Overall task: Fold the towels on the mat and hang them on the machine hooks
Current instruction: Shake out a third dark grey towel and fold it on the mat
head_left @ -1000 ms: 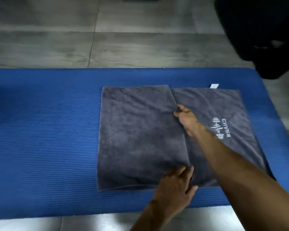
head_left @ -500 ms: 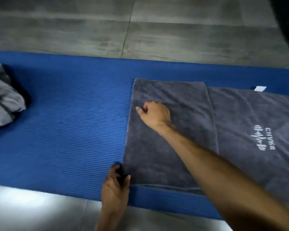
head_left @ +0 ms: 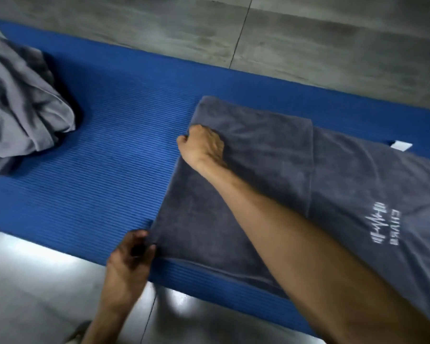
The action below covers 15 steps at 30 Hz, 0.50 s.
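- Head view: we are looking down at a blue mat lying on a grey tiled floor, with a dark grey towel spread on the right part of the mat.
- The towel is lying flat with its left portion folded over onto itself, so a doubled panel is covering the left side and a single layer is running off toward the right edge of the picture.
- A white logo is showing on the single layer at right, and a small white tag is sticking out from the towel's far edge.
- Our right hand is reaching across the towel to its left edge near the far corner; its fingers are curled down and seem to be pinching the folded edge there, though the fingertips are mostly hidden under the hand.
- Our left hand is sitting at the near left corner of the towel, with thumb and fingers closing round that corner and holding it where it meets the mat.
- The right forearm is crossing over the doubled panel from the lower right.
- A second, lighter grey towel is lying crumpled in a heap at the left end of the mat, well apart from the dark one.
- A bright patch of reflected light is showing on the floor just beside the mat's near edge, by the left wrist.
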### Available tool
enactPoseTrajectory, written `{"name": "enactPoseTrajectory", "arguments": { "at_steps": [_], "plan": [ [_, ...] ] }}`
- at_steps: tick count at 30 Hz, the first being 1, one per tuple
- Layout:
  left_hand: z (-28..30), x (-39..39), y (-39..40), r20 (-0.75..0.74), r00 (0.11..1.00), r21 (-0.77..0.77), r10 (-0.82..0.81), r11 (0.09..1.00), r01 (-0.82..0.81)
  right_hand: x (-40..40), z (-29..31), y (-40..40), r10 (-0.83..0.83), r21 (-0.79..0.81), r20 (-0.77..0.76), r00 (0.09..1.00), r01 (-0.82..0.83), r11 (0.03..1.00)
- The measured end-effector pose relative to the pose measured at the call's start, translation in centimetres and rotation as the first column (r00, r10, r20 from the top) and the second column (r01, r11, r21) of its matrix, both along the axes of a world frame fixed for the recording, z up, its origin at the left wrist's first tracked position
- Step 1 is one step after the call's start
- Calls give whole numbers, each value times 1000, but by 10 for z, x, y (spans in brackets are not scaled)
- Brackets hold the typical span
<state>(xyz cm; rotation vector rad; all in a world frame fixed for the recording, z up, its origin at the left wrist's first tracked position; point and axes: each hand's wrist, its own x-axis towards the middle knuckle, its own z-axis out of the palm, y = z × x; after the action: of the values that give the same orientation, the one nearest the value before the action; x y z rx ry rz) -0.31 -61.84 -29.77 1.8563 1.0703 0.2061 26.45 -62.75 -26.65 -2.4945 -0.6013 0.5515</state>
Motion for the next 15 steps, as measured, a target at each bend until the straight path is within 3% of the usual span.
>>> {"name": "enactPoseTrajectory", "arguments": {
  "at_steps": [6,9,10,12,13,15],
  "plan": [
    [-12,-30,104,-187,982,121,36,993,-13,-20,1,47,318,115,-158,935,-303,946],
    [-6,-26,113,-289,957,214,17,976,47,-23,-8,19,332,193,-150,931,-302,934],
    [-3,-22,109,-319,948,306,-4,946,107,-21,-14,4,301,194,-102,948,-278,941],
    [6,-8,88,-453,889,508,-63,801,316,-7,-24,-32,144,123,46,988,-149,981],
    [12,3,69,-466,879,549,-99,747,375,3,-28,-50,14,69,109,994,-21,997],
    [20,28,18,-359,894,522,-268,736,430,29,-31,-83,-293,1,129,947,295,955]
  ]
}}
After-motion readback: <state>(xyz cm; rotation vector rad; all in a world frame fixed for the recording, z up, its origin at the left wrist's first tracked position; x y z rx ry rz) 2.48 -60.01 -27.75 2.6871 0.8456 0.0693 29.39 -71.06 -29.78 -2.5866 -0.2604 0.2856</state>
